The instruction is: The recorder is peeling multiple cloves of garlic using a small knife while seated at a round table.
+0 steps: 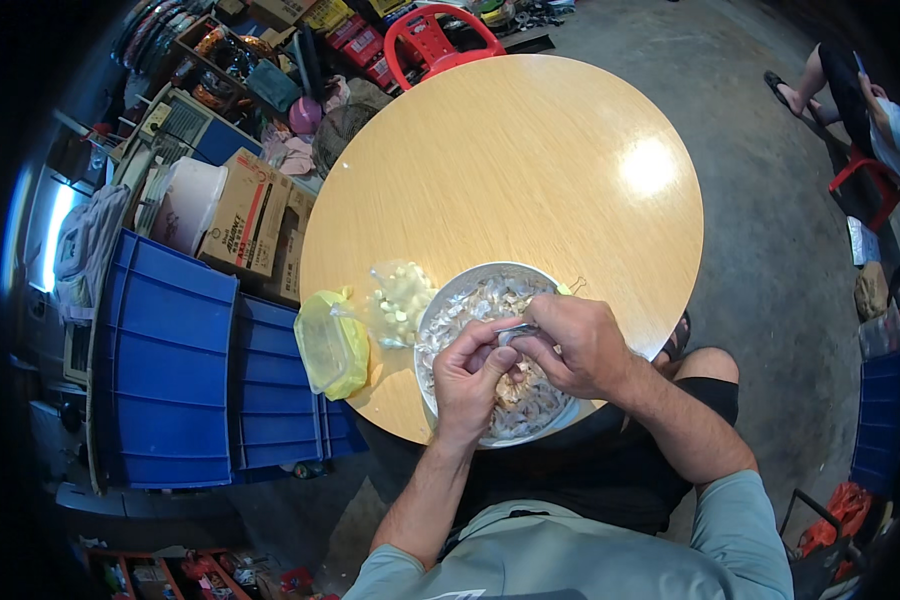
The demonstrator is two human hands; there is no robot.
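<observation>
1. Pinching a small grey shrimp-like piece [513, 333]: left hand [470, 380] and right hand [578, 345], fingertips close together.
2. Piece held above round white bowl [418, 367] of greyish shrimp [478, 298], near desk [510, 160] edge.
3. Clear bag [380, 318] of pale chunks [406, 292] just left of bowl.

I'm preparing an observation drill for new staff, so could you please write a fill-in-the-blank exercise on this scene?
The left hand and right hand are over a basin coloured ____.
The clear bag lies on the basin's ____ side.
The chair at the table's far edge is coloured ____.
The large crates left of the table are coloured ____.
Missing words: white; left; red; blue.
</observation>
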